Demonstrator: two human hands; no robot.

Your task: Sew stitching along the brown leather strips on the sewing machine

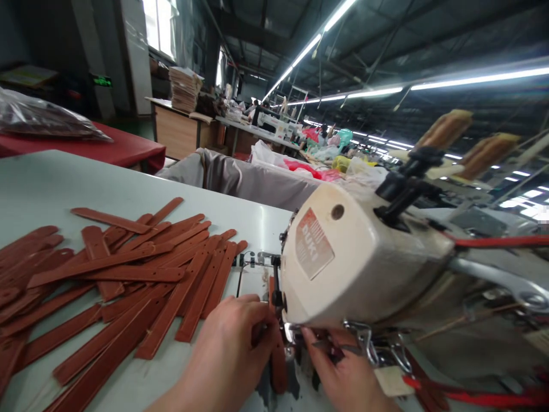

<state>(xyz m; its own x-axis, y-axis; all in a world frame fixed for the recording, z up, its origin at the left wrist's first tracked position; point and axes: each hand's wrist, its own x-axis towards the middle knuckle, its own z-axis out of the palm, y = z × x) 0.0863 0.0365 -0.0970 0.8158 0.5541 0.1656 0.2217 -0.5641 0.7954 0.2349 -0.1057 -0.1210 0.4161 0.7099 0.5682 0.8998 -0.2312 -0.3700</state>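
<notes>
Brown leather is what your two hands work on. Your left hand (234,349) lies on the tabletop (64,183) in front of the sewing machine head (360,263), with its fingers bent and pressed together on one leather strap (278,357). This strap runs from under the fingers toward you, and its far end goes up to the needle area of the machine, just beyond your fingertips. Your right hand (343,372) is just to the right of the left one, under the front of the machine head. Its fingers are curled, and they seem to touch a small metal part there, but I cannot tell if they are closed on something, because the machine hides them partly.

To the left of your left hand, a big loose pile of leather straps (111,280) is spread on the light tabletop, many of them crossing each other. The nearest ones almost reach your left wrist. To the right of your right hand, a red cord (472,395) lies by the machine. Far beyond both hands you see a grey fabric bin (240,177), and more to the left a red table (124,149) with a plastic bag (38,120) on it.
</notes>
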